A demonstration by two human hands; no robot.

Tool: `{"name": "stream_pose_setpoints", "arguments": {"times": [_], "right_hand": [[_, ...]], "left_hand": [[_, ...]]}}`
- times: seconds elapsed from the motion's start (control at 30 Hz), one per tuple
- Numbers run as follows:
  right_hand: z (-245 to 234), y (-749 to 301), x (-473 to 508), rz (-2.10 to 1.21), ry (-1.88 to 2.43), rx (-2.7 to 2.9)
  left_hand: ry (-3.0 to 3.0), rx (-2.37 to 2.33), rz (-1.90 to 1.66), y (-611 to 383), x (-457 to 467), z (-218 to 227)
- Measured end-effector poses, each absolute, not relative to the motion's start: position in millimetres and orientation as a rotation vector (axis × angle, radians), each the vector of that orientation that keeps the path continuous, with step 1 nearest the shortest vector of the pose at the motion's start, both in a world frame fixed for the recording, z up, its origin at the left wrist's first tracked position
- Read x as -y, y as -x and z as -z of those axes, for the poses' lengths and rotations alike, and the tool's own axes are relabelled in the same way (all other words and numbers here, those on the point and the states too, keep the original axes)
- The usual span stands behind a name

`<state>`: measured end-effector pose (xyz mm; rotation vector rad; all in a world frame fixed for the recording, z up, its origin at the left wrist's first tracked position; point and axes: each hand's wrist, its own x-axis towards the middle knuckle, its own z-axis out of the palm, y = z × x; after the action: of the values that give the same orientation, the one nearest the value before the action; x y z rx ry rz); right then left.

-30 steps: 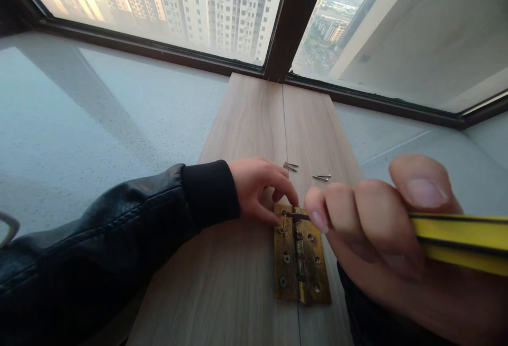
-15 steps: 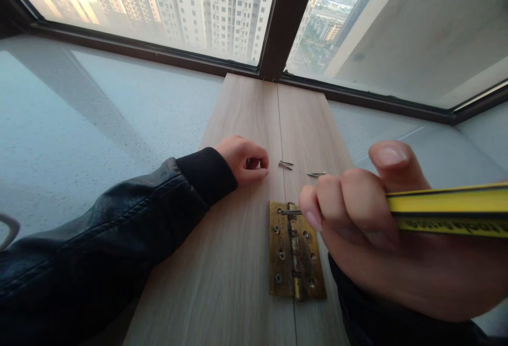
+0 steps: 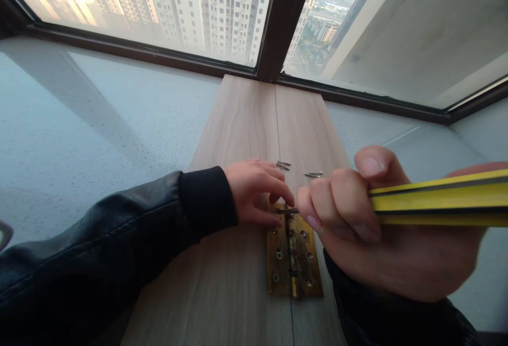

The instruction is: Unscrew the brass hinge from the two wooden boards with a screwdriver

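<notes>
A brass hinge (image 3: 300,264) lies unfolded across the seam between two pale wooden boards (image 3: 234,277). Screws sit in several holes of its left leaf, while holes show in the right leaf. My right hand (image 3: 357,229) is closed around a screwdriver (image 3: 436,198) with a yellow and black handle. Its thin metal shaft points left, with the tip near the top hole of the left leaf. Beside that tip is my left hand (image 3: 260,192), thumb and fingers apart around the shaft's end. Its fingers partly cover the hinge's upper left corner; whether they touch the tip is unclear.
Loose screws (image 3: 283,165) lie on the seam beyond the hinge, and more screws (image 3: 313,174) rest on the right board. White speckled sill (image 3: 99,113) flanks the boards. A dark window frame (image 3: 273,28) borders the far side.
My left hand has moved right and nearer, from the left board to the screwdriver's tip, and its curled fingers have spread. The right hand and screwdriver have shifted slightly left.
</notes>
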<state>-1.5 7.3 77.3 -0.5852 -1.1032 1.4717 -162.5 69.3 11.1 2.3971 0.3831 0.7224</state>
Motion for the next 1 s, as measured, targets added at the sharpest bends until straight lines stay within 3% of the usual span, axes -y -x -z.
{"name": "stream_pose_setpoints", "arguments": {"times": [0.2, 0.43, 0.67, 0.87, 1.0], "right_hand": [[-85.3, -10.7, -6.6, -1.592, 0.507, 1.054], [-84.6, -30.7, -11.7, -1.271, 0.604, 0.867], [-87.0, -18.5, -15.0, -1.205, 0.699, 0.936], [-86.7, -17.8, -14.0, -1.200, 0.721, 0.954], [-84.2, -17.3, -12.1, -1.216, 0.707, 0.947]], "left_hand": [[-2.511, -0.372, -0.706, 157.2, -63.6, -13.6], [-2.689, -0.420, -0.748, 160.6, -64.6, -18.9], [-3.110, -0.651, -0.723, 149.2, -53.9, -16.7], [-2.987, -0.815, -0.973, 147.7, -54.7, -10.7], [-2.680, -1.186, -0.867, 151.0, -62.4, -18.7]]}}
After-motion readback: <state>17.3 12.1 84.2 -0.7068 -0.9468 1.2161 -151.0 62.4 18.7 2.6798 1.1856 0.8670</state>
